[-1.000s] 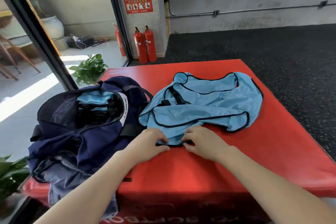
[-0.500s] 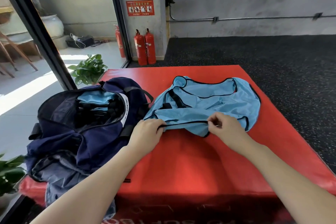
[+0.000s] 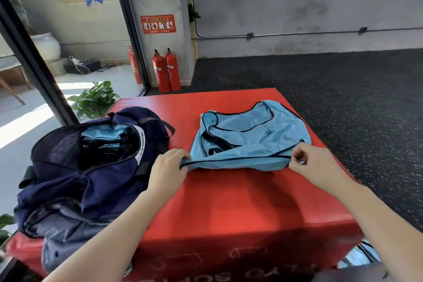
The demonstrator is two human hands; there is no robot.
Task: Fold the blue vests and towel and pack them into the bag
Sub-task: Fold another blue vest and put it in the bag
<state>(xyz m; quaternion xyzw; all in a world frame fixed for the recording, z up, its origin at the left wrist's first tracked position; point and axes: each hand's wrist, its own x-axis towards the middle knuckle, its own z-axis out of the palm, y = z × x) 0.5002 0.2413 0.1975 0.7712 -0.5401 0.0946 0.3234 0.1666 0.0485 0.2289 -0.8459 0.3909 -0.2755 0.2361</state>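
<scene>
A light blue vest (image 3: pixel 249 137) with dark trim lies on the red padded box (image 3: pixel 229 194). Its near hem is lifted and stretched taut between my hands. My left hand (image 3: pixel 168 170) pinches the hem's left corner, and my right hand (image 3: pixel 305 162) pinches the right corner. Left of the vest sits the navy bag (image 3: pixel 75 181), unzipped and gaping, with folded light blue cloth (image 3: pixel 100 131) visible inside near its far end.
Dark rubber floor surrounds the box on the right and behind. Two red fire extinguishers (image 3: pixel 167 71) stand against the wall. A potted plant (image 3: pixel 93 101) grows by the glass door at left. More blue cloth (image 3: pixel 364 256) shows at the lower right, below the box.
My hands have lifted the vest's near hem off the box, moved it away from me and spread apart, pulling the hem straight. The view has tilted upward.
</scene>
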